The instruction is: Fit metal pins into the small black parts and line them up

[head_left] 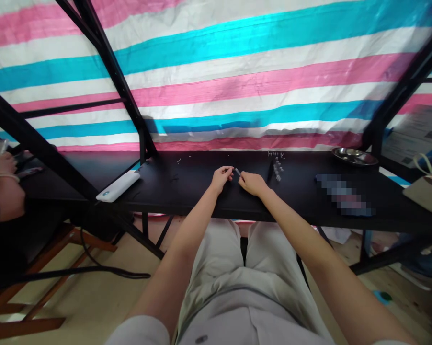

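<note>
My left hand (222, 178) and my right hand (252, 183) are close together just above the black tabletop (187, 187). A small grey stick-like piece (237, 171) juts from the closed fingers of my right hand toward my left. My left thumb and fingers are pinched near its far end; whatever they hold is too small to make out. Right of my hands lies a dark narrow piece (271, 170), with a cluster of small clear pieces (278, 170) beside it. Behind these, several tiny whitish bits (275, 154) are lined up.
A shiny metal dish (354, 157) stands at the back right, near a pixelated item (345, 195). On the left lies a long white case (119, 186) by a black frame post (111, 72). Another person's hand (2, 164) is at far left. A beige bag (427, 194) sits far right.
</note>
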Tool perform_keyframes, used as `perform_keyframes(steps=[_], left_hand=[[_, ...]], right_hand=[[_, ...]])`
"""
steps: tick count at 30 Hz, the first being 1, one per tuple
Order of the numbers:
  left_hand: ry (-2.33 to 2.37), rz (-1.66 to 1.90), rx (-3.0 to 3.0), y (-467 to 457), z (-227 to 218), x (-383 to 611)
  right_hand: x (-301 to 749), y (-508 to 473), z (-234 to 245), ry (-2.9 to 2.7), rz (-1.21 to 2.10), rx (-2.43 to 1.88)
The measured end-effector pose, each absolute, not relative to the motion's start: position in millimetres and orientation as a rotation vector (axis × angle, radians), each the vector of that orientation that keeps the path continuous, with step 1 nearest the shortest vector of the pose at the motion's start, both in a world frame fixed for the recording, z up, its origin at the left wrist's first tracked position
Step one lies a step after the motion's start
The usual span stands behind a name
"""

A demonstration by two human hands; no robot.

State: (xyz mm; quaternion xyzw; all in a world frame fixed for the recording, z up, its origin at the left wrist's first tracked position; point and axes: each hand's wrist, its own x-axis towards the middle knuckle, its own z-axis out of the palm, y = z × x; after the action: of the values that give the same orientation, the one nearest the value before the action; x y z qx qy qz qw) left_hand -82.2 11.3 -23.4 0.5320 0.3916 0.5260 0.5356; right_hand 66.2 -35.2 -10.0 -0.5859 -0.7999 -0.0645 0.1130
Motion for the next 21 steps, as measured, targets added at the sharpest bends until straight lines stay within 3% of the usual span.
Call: perform_keyframes(steps=[21], left_hand=[[1.023, 1.286, 1.363, 8.9, -20.5, -81.2]], right_hand=[[65.2, -41.4, -7.7, -2.444, -0.245, -1.616]])
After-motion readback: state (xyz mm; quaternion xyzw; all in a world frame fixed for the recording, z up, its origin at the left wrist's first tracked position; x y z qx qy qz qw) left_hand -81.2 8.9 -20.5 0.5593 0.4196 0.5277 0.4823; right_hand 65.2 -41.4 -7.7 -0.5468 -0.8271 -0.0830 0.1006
